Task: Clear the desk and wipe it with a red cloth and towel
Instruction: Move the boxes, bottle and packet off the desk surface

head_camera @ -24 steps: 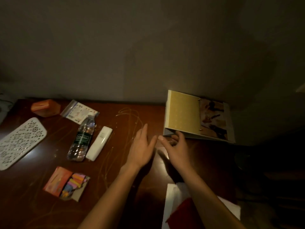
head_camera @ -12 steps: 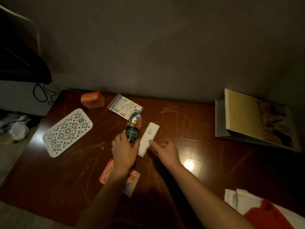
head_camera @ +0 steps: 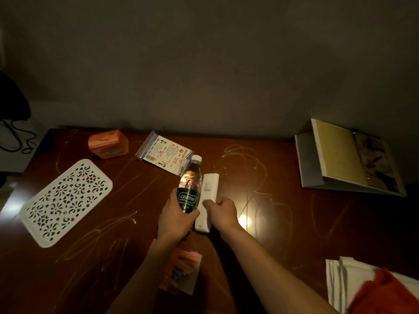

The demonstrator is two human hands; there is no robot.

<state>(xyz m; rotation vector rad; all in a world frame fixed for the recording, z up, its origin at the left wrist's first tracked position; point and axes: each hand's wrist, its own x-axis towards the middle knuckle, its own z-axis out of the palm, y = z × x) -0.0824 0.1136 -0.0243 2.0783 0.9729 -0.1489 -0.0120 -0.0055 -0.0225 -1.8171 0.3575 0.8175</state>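
Note:
On the dark wooden desk [head_camera: 283, 223], my left hand [head_camera: 175, 219] grips a water bottle [head_camera: 189, 189] with a green label and white cap, round its lower half. Beside it, my right hand [head_camera: 223, 213] holds a white remote control [head_camera: 207, 198], fingers curled over its middle. A red cloth [head_camera: 385, 295] lies on a folded white towel [head_camera: 344, 279] at the desk's near right corner. A pack of coloured sticky notes [head_camera: 183, 268] lies under my left forearm, partly hidden.
A white perforated tray [head_camera: 65, 200] lies at the left. An orange box [head_camera: 108, 143] and a zip bag of printed cards [head_camera: 164, 155] sit near the back wall. An open ring binder [head_camera: 347, 157] rests at the back right. Black cables [head_camera: 15, 137] hang off the left.
Both hands moved from the binder leftwards to the bottle and remote. My left hand has closed round the bottle and my right hand round the remote.

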